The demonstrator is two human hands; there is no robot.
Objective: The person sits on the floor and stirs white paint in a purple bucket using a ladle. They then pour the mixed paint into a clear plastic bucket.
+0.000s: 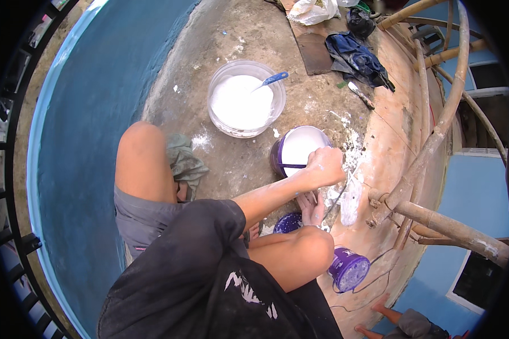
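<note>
A purple bucket (305,146) of white paste stands in front of me, its mouth tipped toward me. My left hand (325,166) is closed in a fist over its right rim. From that fist a dark strip (292,165), apparently the bucket handle, runs across the mouth. Lower down, my right hand (311,209) shows past my right knee with its fingers stretched out; the knee hides its wrist. Farther off is a clear round tub (214,120) of smooth white paste. A blue-handled tool (275,78) leans in it, its blade end in the paste.
Partly behind my knee is a blue-purple paint-spattered round thing (288,222); another purple bucket (350,269) lies to the right. Bamboo poles (427,161) rise beyond it. A blue wall (104,113) flanks my left. Dark cloth (359,59) lies far right; another person's legs (379,322) show lower right.
</note>
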